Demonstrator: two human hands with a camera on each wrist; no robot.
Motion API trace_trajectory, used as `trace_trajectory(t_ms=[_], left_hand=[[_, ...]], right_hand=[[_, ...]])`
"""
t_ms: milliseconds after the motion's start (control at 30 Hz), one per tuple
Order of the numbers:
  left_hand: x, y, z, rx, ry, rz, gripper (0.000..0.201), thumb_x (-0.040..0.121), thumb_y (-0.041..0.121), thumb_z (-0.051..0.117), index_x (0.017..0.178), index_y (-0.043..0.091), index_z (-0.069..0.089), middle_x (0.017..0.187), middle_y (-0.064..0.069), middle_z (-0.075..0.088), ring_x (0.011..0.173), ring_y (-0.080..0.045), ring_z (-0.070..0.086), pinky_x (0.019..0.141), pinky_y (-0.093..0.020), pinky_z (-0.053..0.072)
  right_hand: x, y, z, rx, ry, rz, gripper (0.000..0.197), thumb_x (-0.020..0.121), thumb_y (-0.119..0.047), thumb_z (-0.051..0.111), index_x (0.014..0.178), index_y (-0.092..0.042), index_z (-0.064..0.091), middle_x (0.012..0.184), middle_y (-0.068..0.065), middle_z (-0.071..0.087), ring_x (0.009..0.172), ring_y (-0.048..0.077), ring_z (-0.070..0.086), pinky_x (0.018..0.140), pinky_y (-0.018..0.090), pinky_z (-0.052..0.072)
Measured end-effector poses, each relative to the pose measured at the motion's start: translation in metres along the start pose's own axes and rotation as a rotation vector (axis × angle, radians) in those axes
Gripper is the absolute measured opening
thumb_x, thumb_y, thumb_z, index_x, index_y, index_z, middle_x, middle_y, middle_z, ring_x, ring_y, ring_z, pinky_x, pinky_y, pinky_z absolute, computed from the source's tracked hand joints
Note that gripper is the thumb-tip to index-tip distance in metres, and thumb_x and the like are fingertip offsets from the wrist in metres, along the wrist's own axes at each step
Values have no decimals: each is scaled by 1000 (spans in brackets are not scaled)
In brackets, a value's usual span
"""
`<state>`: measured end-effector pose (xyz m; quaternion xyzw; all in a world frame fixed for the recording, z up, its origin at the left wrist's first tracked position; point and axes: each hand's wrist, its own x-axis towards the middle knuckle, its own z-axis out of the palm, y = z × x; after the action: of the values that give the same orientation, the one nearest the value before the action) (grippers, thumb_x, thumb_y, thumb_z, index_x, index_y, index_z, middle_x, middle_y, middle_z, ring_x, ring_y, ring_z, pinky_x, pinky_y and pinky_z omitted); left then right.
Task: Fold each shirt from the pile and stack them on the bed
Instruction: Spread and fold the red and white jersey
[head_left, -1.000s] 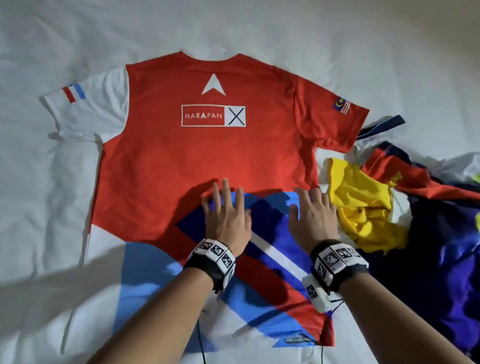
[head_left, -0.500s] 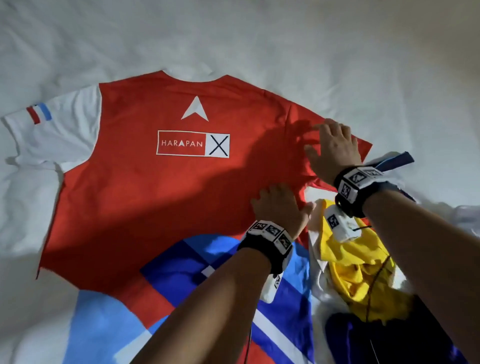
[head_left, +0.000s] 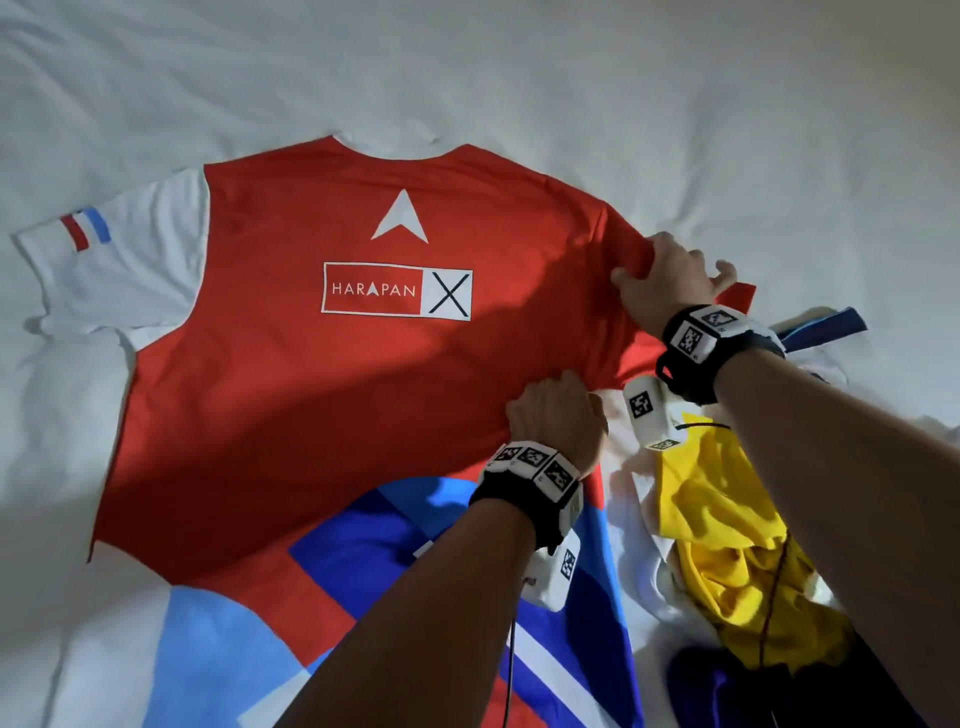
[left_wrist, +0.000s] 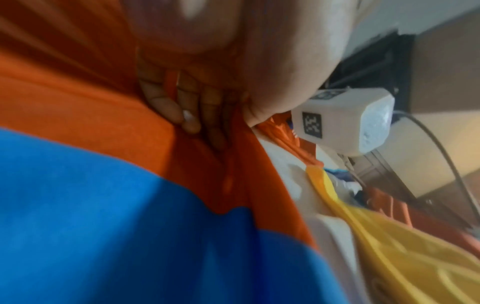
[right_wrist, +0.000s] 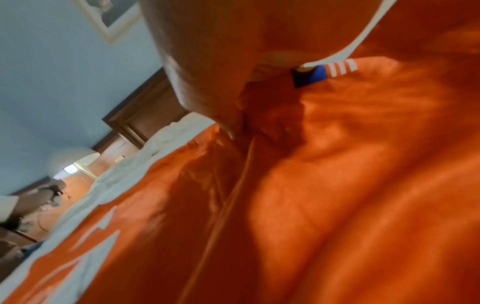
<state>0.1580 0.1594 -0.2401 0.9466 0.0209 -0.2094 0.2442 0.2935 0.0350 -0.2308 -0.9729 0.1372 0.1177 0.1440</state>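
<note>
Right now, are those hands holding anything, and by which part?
Both hold the red shirt: right hand by its shoulder near the sleeve, left hand by its side edge.

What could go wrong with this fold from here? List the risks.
1. The right hand grips the red shirt at the sleeve seam and the left hand at its side edge, both on one side. Pulling across may drag the whole shirt and wrinkle it, since nothing holds the white sleeve.
2. The yellow shirt in the pile lies right against that edge and could get caught in the fold.
3. The wrist cable trails over the pile and might snag cloth.
</note>
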Motion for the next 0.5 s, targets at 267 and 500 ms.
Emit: trace_trajectory(t_ms=[267, 500], left_hand=[[-23, -68, -39, -474, 99, -238, 21, 100, 25, 50, 82, 16, 55, 104, -24, 68, 100, -46, 59, 77, -46, 39], [-35, -142, -59, -581, 194, -339, 32, 90, 41, 54, 86, 12, 66, 86, -16, 72, 78, -40, 70, 72, -50, 58]], right_hand=[[-20, -58, -9, 265, 90, -163, 20, 101, -38, 48, 92, -20, 48, 79, -2, 55, 99, 32, 60, 100, 42, 26], [-32, -141, 16, 243, 44, -305, 14, 101, -34, 49, 92, -25, 43, 87, 0, 55, 98, 28, 58, 100, 43, 26]])
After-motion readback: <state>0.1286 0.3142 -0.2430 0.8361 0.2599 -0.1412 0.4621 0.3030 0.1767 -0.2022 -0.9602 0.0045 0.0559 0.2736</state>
